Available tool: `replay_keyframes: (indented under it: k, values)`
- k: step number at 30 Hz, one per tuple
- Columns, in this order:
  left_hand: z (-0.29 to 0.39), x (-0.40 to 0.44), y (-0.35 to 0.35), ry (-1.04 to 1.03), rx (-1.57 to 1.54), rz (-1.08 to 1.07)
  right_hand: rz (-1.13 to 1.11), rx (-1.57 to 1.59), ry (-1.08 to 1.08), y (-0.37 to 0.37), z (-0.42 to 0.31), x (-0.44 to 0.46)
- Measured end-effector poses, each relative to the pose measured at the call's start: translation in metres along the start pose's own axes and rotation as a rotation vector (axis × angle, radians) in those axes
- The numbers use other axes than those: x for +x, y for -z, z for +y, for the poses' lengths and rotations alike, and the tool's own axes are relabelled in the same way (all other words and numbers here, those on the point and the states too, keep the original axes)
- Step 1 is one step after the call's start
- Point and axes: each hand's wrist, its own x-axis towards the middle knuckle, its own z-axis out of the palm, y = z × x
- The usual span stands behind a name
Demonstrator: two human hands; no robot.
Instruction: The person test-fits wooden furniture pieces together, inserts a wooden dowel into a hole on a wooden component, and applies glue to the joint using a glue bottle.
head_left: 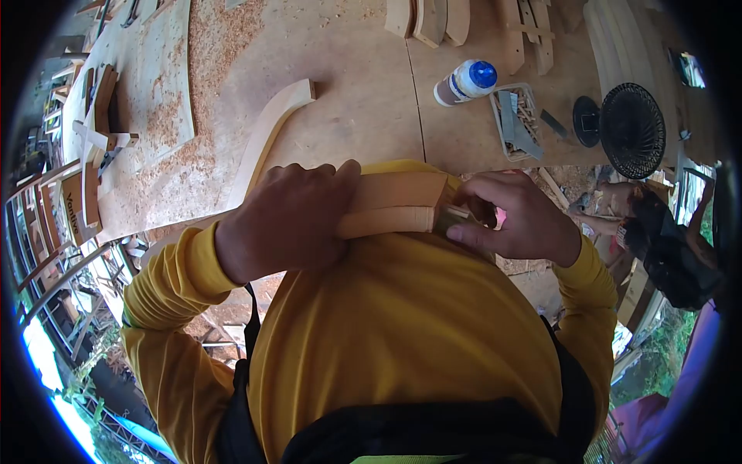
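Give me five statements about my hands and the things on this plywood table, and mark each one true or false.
1. Your left hand grips a curved pale wooden piece. True.
2. The white plastic bottle has a red cap. False: its round cap is blue.
3. Your right hand rests on the bottle. False: it is at the wooden piece's end, around a small olive-coloured object I cannot identify.
4. In the picture, a shallow rectangular plastic tray lies right of the bottle. True.
5. Your long fabric sleeves are blue. False: they are yellow.
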Motion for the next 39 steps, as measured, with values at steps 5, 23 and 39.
replay_keyframes:
  k: [5, 23, 39]
  values:
    - [0.009, 0.003, 0.002, 0.11, 0.144, 0.06, 0.004, 0.029, 0.007, -0.016, 0.015, 0.01]
    - [-0.1, 0.062, 0.044, -0.277, -0.939, 0.812, 0.513, 0.556, 0.531, -0.05, 0.031, 0.208]
    - [-0.205, 0.056, -0.108, 0.087, -0.045, 0.756, 0.191, 0.229, -0.367, 0.001, 0.04, 0.044]
